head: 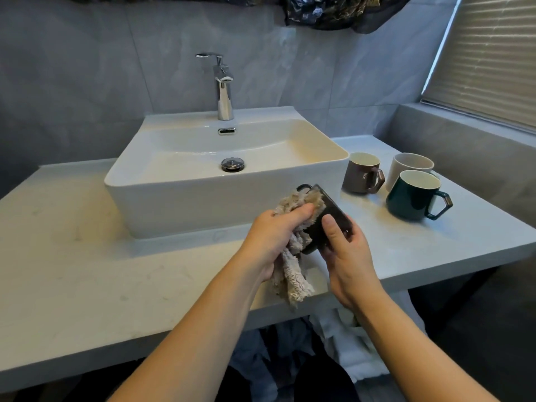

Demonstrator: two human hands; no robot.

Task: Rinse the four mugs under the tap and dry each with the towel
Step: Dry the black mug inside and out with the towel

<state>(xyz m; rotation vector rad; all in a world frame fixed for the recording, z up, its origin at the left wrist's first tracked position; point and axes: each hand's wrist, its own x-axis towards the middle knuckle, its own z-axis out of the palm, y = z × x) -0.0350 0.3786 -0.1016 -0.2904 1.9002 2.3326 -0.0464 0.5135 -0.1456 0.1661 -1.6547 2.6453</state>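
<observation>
Bench [87, 265]: carries the sink [203, 204]; three mugs [406, 181] stand right of it
Black mug [333, 216]: tilted above the bench edge; right hand [345, 250] curled round it
Towel [293, 248]: left hand [275, 236] pinches it, seemingly against the mug's mouth

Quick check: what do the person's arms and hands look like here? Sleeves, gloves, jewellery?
Both forearms are bare up to the frame edge, no sleeves showing. Left hand and right hand are ungloved. No watch, bracelet or ring visible on the parts in view. Nails short and unpainted.
</observation>
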